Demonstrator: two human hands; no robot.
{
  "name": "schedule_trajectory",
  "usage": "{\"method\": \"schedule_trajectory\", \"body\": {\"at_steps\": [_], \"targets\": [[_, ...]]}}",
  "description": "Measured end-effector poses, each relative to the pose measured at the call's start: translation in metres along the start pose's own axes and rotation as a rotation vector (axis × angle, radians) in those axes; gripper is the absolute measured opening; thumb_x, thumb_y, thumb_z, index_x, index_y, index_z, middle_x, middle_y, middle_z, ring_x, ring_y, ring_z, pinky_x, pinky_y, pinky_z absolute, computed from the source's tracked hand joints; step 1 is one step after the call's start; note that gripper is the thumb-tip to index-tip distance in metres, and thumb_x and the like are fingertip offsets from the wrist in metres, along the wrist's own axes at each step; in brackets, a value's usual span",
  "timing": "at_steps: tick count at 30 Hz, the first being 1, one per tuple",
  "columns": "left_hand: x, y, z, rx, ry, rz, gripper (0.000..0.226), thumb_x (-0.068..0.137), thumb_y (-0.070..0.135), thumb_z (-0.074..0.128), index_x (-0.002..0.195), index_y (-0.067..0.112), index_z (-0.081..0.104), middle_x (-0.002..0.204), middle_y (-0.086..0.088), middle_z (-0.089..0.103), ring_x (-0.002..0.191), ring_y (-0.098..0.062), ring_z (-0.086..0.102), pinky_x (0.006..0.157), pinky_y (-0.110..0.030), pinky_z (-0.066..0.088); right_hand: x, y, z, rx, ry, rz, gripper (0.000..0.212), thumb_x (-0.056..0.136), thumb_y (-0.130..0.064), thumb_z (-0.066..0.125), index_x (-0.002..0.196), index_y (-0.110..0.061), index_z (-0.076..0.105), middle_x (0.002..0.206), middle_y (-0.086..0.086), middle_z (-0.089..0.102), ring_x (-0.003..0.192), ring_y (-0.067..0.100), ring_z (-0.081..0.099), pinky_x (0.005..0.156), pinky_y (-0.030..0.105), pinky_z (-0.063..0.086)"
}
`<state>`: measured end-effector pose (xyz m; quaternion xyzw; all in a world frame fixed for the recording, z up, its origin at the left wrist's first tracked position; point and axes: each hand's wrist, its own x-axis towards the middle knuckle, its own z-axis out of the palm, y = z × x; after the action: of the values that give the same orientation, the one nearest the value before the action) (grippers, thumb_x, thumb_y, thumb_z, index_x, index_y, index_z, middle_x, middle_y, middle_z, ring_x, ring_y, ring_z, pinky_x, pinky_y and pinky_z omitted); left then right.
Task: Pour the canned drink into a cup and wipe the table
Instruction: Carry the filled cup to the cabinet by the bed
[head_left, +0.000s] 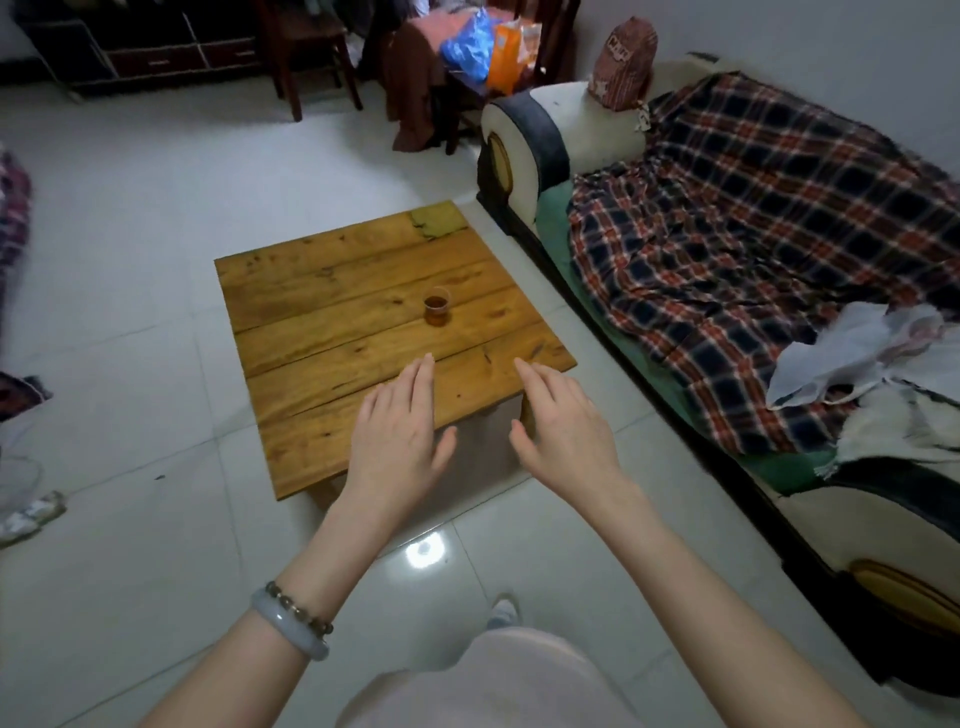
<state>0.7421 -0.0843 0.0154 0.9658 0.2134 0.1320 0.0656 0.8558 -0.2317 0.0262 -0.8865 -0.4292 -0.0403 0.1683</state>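
Cup (435, 309) beyond both empty hands (397, 436)

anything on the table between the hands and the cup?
Nothing. In the head view, only bare wood of the table shows between the cup and the left hand and right hand, both open and empty.

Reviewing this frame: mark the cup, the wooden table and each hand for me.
cup (435, 310): head view, on its side wall, over the brown drink.
wooden table (311, 291): head view, on a bare plank.
left hand (397, 441): head view, back of the hand.
right hand (563, 426): head view, back of the hand.
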Motion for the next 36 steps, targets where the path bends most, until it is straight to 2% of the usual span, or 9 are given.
{"method": "schedule_trajectory", "body": {"at_steps": [5,12,21,25,29,33,36], "targets": [[0.056,0.010,0.020,0.013,-0.040,-0.099,0.080,0.080,0.039,0.068,0.143,0.003,0.032,0.139,-0.015,0.048,0.123,-0.029,0.050,0.101,-0.041,0.041,0.068,0.036,0.007,0.056,-0.011,-0.101,0.061,0.079,-0.016,0.065,0.135,-0.005,0.044,0.128,0.015,0.056,0.116,0.029,0.054,0.090,0.041,0.051],[0.130,-0.004,0.046,0.019,-0.075,-0.196,0.081,0.082,0.039,0.065,0.144,0.003,0.029,0.140,-0.016,0.045,0.125,-0.031,0.048,0.102,-0.042,0.039,0.152,0.065,0.032,0.076,-0.069,-0.186,0.063,0.078,-0.016,0.066,0.135,-0.005,0.044,0.127,0.016,0.056,0.115,0.029,0.055,0.089,0.040,0.051],[0.244,-0.058,0.076,-0.007,-0.073,-0.249,0.081,0.082,0.039,0.064,0.145,0.003,0.028,0.143,-0.015,0.042,0.128,-0.029,0.045,0.102,-0.041,0.038,0.283,0.087,0.067,0.092,-0.101,-0.204,0.062,0.081,-0.018,0.063,0.138,-0.007,0.041,0.131,0.014,0.053,0.118,0.027,0.051,0.090,0.038,0.048],[0.285,-0.081,0.083,-0.020,-0.077,-0.245,0.079,0.082,0.039,0.064,0.144,0.003,0.029,0.143,-0.014,0.043,0.127,-0.028,0.046,0.102,-0.042,0.038,0.333,0.093,0.083,0.100,-0.144,-0.203,0.063,0.083,-0.019,0.060,0.141,-0.008,0.037,0.135,0.013,0.050,0.123,0.025,0.047,0.097,0.038,0.046],[0.313,-0.098,0.097,-0.080,-0.105,-0.274,0.080,0.083,0.039,0.063,0.145,0.005,0.027,0.144,-0.014,0.041,0.127,-0.029,0.045,0.102,-0.042,0.038,0.373,0.098,0.099,0.131,-0.204,-0.212,0.062,0.085,-0.019,0.058,0.142,-0.009,0.035,0.138,0.011,0.047,0.125,0.024,0.044,0.099,0.038,0.045],[0.335,-0.115,0.117,-0.209,-0.162,-0.309,0.082,0.085,0.040,0.061,0.148,0.010,0.016,0.150,-0.010,0.031,0.135,-0.025,0.035,0.109,-0.040,0.031,0.403,0.109,0.115,0.202,-0.302,-0.235,0.061,0.087,-0.017,0.059,0.142,-0.011,0.035,0.140,0.009,0.045,0.128,0.022,0.041,0.100,0.035,0.042],[0.346,-0.127,0.135,-0.294,-0.193,-0.348,0.082,0.085,0.038,0.063,0.147,0.012,0.018,0.150,-0.009,0.031,0.137,-0.024,0.032,0.112,-0.042,0.030,0.419,0.122,0.133,0.226,-0.358,-0.228,0.059,0.087,-0.016,0.059,0.142,-0.011,0.036,0.139,0.008,0.046,0.129,0.021,0.041,0.103,0.035,0.041]]}}
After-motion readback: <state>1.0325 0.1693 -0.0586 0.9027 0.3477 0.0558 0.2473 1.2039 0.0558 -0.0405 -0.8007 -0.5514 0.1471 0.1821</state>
